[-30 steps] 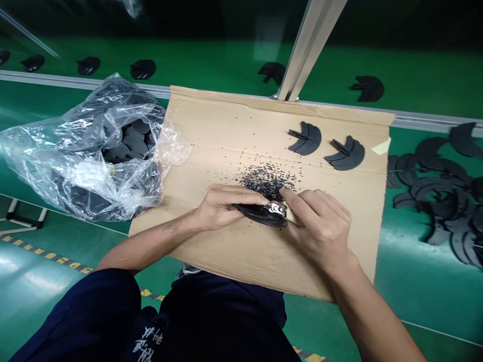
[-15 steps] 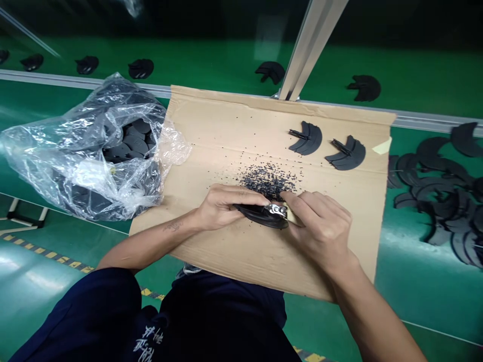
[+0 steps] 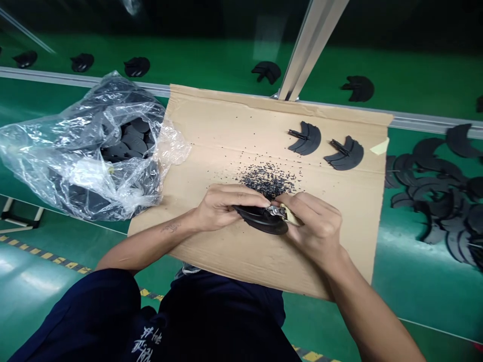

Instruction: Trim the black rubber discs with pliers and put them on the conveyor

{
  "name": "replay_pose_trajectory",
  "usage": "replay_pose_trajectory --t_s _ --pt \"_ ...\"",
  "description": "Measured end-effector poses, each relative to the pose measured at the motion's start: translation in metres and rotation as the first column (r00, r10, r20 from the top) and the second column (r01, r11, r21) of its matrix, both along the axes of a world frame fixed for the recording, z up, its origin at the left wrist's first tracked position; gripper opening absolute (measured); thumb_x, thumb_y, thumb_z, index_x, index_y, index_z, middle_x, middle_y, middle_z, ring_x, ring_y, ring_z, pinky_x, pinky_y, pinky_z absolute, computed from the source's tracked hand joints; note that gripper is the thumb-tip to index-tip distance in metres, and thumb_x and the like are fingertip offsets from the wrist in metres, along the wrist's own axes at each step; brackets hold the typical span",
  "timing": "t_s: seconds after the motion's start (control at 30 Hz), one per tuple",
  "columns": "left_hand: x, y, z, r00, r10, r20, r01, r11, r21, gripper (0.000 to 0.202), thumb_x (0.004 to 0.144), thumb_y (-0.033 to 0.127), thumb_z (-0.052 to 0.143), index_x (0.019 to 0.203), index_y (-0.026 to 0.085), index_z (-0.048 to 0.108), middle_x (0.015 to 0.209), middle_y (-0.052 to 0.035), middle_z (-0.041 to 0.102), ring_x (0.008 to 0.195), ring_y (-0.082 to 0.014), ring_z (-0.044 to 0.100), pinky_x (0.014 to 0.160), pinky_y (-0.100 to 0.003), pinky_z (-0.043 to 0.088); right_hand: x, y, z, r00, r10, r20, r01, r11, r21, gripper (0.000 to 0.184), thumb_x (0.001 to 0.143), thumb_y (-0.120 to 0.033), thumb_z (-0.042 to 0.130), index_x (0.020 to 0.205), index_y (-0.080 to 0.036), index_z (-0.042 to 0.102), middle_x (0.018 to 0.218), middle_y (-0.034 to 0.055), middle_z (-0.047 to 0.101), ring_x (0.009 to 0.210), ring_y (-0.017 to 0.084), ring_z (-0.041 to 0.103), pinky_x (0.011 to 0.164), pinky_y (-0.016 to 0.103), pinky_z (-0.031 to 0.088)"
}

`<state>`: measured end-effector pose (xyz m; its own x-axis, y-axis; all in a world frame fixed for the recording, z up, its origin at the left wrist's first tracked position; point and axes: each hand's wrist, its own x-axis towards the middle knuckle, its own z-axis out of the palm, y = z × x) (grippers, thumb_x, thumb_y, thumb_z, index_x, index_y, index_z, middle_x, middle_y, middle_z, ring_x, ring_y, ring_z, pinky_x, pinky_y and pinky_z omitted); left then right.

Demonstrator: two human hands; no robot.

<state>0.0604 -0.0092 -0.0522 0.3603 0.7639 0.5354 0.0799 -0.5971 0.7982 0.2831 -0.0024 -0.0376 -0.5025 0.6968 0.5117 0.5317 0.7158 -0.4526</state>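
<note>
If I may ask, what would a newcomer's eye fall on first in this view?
Probably the scatter of tiny black bits near the middle of the cardboard sheet. Just below it, the left hand holds a curved black piece, and the right hand holds metal-headed nippers against it. A bulky clear plastic bag with dark pieces inside also stands out at left.

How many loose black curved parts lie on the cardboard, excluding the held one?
2: one part on the cardboard, far side and right of middle; another part just right of it. Others could be hidden.
</note>
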Motion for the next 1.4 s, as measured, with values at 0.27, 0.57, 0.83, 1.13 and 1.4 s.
replay_pose_trajectory --t_s 0.27,0.57,0.83,1.13,1.4 --pt "-0.001 0.002 0.002 1.000 0.004 0.007 -0.004 0.999 0.054 0.022 0.095 0.017 0.064 0.114 0.020 0.075 0.101 -0.0092 0.078 0.094 -0.0149 0.074 0.081 -0.028 0.062 0.004 0.005 0.003 0.998 -0.063 -0.017 0.063 0.998 -0.026 0.007 0.092 -0.018 0.063 0.097 -0.018 0.067 0.078 0.0050 0.067 0.068 0.017 0.058 0.062 0.031 0.043" --pt "0.001 0.004 0.002 0.998 0.060 -0.013 -0.058 0.990 0.129 0.031 0.094 0.013 0.063 0.119 0.029 0.072 0.092 -0.0037 0.073 0.092 -0.0147 0.070 0.081 -0.031 0.058 0.005 0.011 -0.004 0.934 -0.266 0.240 0.185 0.932 0.313 0.014 0.089 -0.011 0.059 0.096 -0.018 0.069 0.070 0.0026 0.062 0.068 0.018 0.044 0.063 0.033 0.031" --pt "-0.003 0.005 0.000 0.954 0.185 -0.234 -0.119 0.956 0.268 0.040 0.093 0.011 0.062 0.127 0.030 0.066 0.086 -0.0002 0.062 0.082 -0.0121 0.058 0.075 -0.028 0.052 0.004 0.010 -0.003 0.911 -0.291 0.293 0.193 0.927 0.321 0.019 0.089 -0.010 0.055 0.096 -0.019 0.070 0.067 0.0028 0.062 0.067 0.017 0.046 0.062 0.033 0.028" --pt "-0.007 0.006 0.002 0.937 0.227 -0.264 -0.168 0.959 0.230 0.026 0.091 0.013 0.065 0.116 0.020 0.066 0.092 -0.0033 0.068 0.085 -0.0135 0.062 0.076 -0.027 0.052 0.006 0.009 0.001 0.986 0.088 -0.143 -0.109 0.984 -0.141 0.019 0.090 -0.026 0.068 0.107 -0.021 0.066 0.081 0.0037 0.067 0.067 0.016 0.058 0.061 0.032 0.043" --pt "-0.002 0.001 0.009 0.991 0.116 -0.069 -0.105 0.984 0.145 0.022 0.090 0.019 0.071 0.111 0.023 0.071 0.089 -0.0027 0.072 0.082 -0.0123 0.067 0.076 -0.028 0.056 0.005 0.003 -0.006 0.994 0.107 -0.013 -0.103 0.978 0.182 0.010 0.094 -0.017 0.057 0.099 -0.021 0.064 0.071 0.0021 0.062 0.063 0.015 0.051 0.059 0.033 0.037"
